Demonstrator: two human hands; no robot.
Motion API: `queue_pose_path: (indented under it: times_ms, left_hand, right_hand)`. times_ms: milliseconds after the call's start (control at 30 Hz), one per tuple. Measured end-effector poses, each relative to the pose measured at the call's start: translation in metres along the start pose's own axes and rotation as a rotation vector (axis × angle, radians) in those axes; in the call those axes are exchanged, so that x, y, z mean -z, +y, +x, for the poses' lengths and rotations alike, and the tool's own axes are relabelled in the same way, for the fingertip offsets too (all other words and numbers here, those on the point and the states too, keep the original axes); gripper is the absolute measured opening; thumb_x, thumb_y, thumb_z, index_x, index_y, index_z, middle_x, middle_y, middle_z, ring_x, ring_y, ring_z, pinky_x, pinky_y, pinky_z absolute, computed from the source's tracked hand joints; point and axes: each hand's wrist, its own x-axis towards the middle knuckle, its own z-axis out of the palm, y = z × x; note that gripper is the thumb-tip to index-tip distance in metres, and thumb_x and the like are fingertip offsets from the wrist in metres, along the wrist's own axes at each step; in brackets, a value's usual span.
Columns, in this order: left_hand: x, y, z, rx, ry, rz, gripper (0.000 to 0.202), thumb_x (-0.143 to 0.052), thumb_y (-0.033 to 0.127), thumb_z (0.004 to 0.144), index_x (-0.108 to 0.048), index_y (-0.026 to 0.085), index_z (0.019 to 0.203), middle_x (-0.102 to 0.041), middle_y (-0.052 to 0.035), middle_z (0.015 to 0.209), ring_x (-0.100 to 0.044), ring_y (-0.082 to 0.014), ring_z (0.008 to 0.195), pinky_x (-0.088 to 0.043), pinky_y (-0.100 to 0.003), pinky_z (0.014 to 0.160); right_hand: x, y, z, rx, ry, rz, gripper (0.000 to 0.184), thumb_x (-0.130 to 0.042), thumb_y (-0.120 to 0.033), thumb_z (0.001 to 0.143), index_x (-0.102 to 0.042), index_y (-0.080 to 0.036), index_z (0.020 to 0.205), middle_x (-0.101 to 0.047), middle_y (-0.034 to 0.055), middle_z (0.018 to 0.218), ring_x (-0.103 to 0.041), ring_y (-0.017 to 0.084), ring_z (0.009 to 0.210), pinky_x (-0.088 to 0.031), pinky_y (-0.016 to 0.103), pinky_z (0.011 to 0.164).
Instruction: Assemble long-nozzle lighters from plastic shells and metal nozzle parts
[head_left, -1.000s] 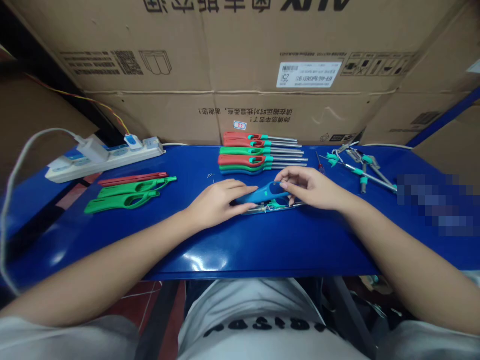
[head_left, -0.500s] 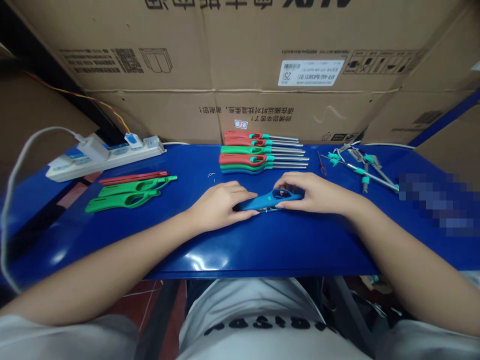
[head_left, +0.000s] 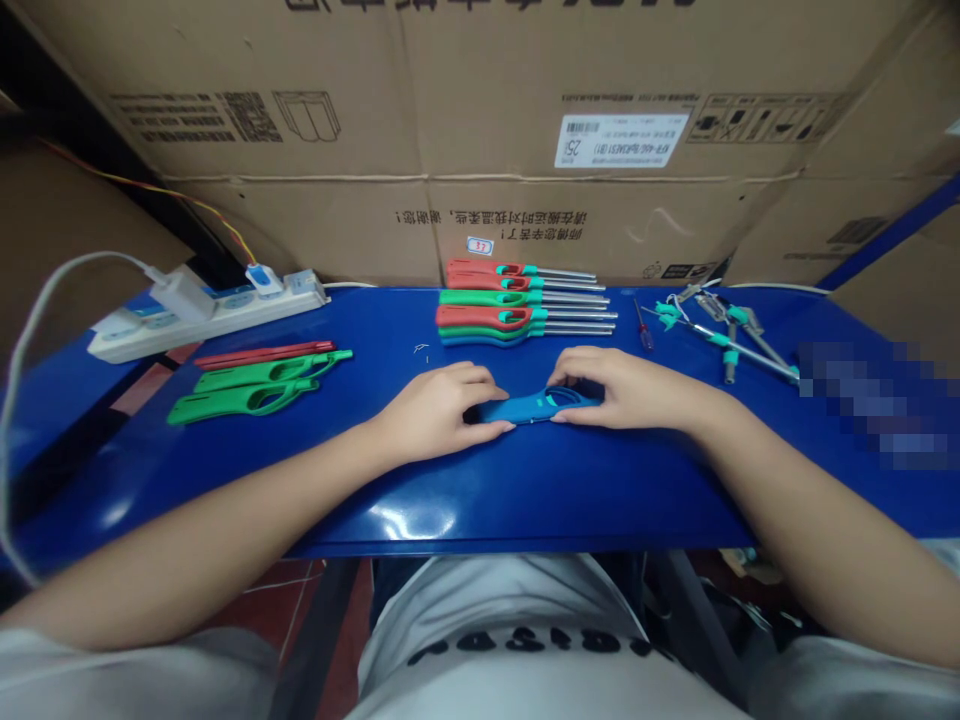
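Note:
A blue lighter casing (head_left: 517, 409) lies on the blue tabletop in front of me, between my hands. My left hand (head_left: 450, 408) is closed on its handle end, fingers over the back and thumb along the near edge. At the other end, my right hand (head_left: 609, 388) pinches the part around the trigger loop, where a bit of turquoise shows. Behind my hands, several assembled red, green and blue lighters (head_left: 484, 318) with metal tubes lie stacked. To the left rest two green casing halves (head_left: 225, 406) and some thin red casing pieces (head_left: 266, 354).
A white power strip (head_left: 210, 312) with plugs stands at the back left. Tiny screws (head_left: 421, 349) lie behind my left hand. A small screwdriver (head_left: 644, 330) and a jumble of metal tubes with turquoise parts (head_left: 727, 340) sit at the right. A cardboard box (head_left: 360, 225) stands behind.
The gap along the near edge of the blue lighter casing, where inner parts showed, has closed up. The casing has tipped flatter, with both hands still on it.

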Motion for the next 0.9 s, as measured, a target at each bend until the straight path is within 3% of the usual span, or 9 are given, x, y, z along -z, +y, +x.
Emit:
queue_pose_path:
  times_ms: [200, 633, 900]
  left_hand:
    - [0.0026, 0.0026, -0.0010, 0.046, -0.048, -0.008, 0.037, -0.071, 0.047, 0.089, -0.075, 0.020, 0.114, -0.071, -0.0035, 0.101, -0.069, -0.0197, 0.093, -0.052, -0.028, 0.077]
    - [0.0040, 0.0072, -0.0009, 0.065, -0.062, 0.034, 0.032, -0.071, 0.043, 0.090, -0.073, 0.021, 0.114, -0.071, -0.0022, 0.104, -0.069, -0.0189, 0.094, -0.051, -0.027, 0.075]
    - [0.0024, 0.0087, -0.0010, 0.061, -0.073, 0.092, 0.031, -0.069, 0.042, 0.091, -0.072, 0.022, 0.115, -0.070, -0.0018, 0.105, -0.069, -0.0185, 0.096, -0.050, -0.027, 0.074]
  right_hand:
    - [-0.0044, -0.0018, 0.0018, -0.012, 0.014, 0.027, 0.034, -0.072, -0.046, 0.087, -0.066, -0.017, 0.104, -0.067, 0.0071, 0.099, -0.062, 0.020, 0.086, -0.048, 0.032, 0.074]
    - [-0.0004, -0.0068, -0.0014, -0.015, 0.010, -0.038, 0.030, -0.070, -0.041, 0.088, -0.063, -0.018, 0.106, -0.067, 0.0071, 0.101, -0.061, 0.021, 0.086, -0.047, 0.031, 0.074]
    - [-0.0036, -0.0036, -0.0001, -0.041, 0.003, -0.006, 0.036, -0.072, -0.049, 0.086, -0.065, -0.019, 0.104, -0.068, 0.0081, 0.101, -0.062, 0.022, 0.088, -0.047, 0.032, 0.075]
